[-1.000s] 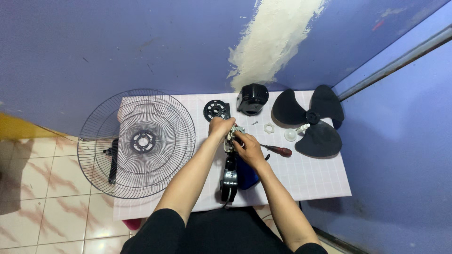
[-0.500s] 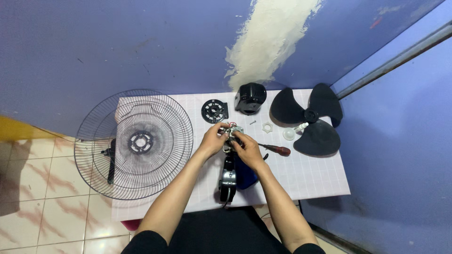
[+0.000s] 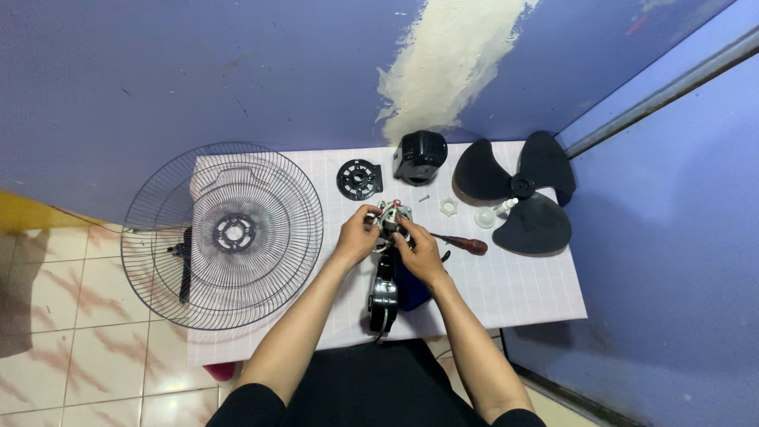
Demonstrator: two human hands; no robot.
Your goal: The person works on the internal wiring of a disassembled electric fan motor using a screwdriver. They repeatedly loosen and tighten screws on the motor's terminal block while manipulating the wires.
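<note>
Both hands meet at the middle of a small white table (image 3: 522, 292). My left hand (image 3: 357, 237) grips the left side of a bare fan motor (image 3: 393, 217) with wires on it. My right hand (image 3: 419, 251) holds the same motor from the right and front. Below the motor, the fan's black neck and stand piece (image 3: 385, 292) runs toward me between my forearms. A screwdriver (image 3: 462, 243) with a dark red handle lies just right of my right hand.
A wire fan guard (image 3: 225, 233) overhangs the table's left side. A round black plate (image 3: 359, 179) and a black motor cover (image 3: 420, 156) lie at the back. Black fan blades (image 3: 518, 194), a white nut (image 3: 449, 207) and a white cap (image 3: 485, 217) are at right. Blue walls enclose back and right.
My left hand has come back from the far side of the motor to its left side. Both hands stay on the motor; the view shifted slightly.
</note>
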